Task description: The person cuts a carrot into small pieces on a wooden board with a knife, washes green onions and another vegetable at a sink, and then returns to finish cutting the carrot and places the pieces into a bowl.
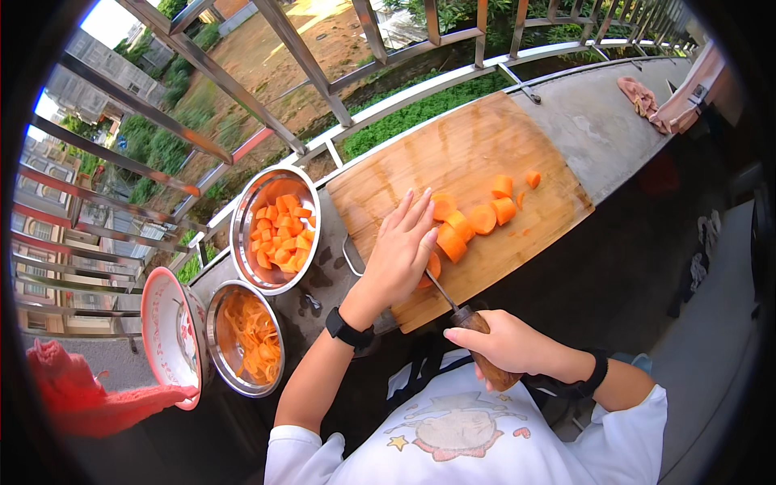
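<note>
A wooden cutting board (376, 182) lies on the ledge. My right hand (506, 345) is closed round the wooden handle (470, 321) of a knife whose blade points at the board's near left part. Seen nearly edge-on, the blade reaches a carrot piece (431, 267) beside my left hand. My left hand (403, 251) is over the board with fingers extended, by that piece; whether it presses on the blade or the carrot is hidden. Several thick carrot chunks (482, 219) lie right of my fingers, with small bits farther right.
Left of the board, a steel bowl (308, 182) holds carrot cubes (282, 233); a smaller one (215, 303) holds carrot peelings (251, 339). An enamel basin (163, 339) with a red cloth (91, 394) stands beyond. Metal railings (303, 60) border the ledge; a pink cloth (636, 97) lies far right.
</note>
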`<move>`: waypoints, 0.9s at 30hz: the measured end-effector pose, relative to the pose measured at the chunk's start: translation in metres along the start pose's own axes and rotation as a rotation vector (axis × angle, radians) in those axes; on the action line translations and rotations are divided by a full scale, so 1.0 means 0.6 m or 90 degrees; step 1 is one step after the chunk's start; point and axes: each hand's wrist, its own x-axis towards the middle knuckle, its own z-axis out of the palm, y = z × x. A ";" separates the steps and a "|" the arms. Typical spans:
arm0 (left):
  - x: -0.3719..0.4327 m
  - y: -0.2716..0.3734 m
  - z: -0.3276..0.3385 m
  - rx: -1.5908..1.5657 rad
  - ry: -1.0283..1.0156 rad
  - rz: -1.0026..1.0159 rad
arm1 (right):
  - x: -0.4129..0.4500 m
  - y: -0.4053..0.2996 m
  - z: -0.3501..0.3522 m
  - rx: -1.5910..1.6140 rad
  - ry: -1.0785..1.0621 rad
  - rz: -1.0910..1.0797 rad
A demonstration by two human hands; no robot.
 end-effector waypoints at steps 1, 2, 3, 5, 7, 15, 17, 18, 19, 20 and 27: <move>0.000 -0.002 0.002 -0.003 0.000 0.001 | 0.000 -0.003 -0.002 0.001 0.002 0.002; -0.001 -0.004 0.004 -0.005 0.003 -0.001 | 0.000 -0.005 -0.004 0.002 -0.006 0.006; 0.000 -0.003 0.005 -0.007 0.009 -0.003 | -0.002 -0.006 -0.005 0.001 -0.013 0.009; -0.001 0.000 0.005 0.019 0.000 0.001 | 0.008 0.013 -0.005 0.004 -0.004 0.006; -0.003 0.007 0.003 0.047 -0.006 0.005 | 0.018 0.038 -0.001 0.004 0.005 0.000; -0.005 0.011 0.004 0.111 0.013 0.040 | 0.028 0.060 0.009 0.013 0.042 -0.106; -0.001 -0.003 0.008 0.063 0.006 0.026 | 0.017 0.030 0.003 0.012 0.018 -0.051; 0.001 -0.009 0.010 0.021 0.006 0.015 | 0.010 0.013 0.002 0.007 0.013 -0.026; 0.002 -0.011 0.011 -0.020 0.007 0.003 | 0.005 0.005 0.002 0.002 0.007 0.000; 0.002 -0.011 0.012 -0.021 0.006 0.006 | 0.013 0.017 0.000 0.005 -0.002 -0.021; -0.007 0.004 0.012 0.077 0.003 0.020 | 0.033 0.065 0.009 -0.009 0.040 -0.065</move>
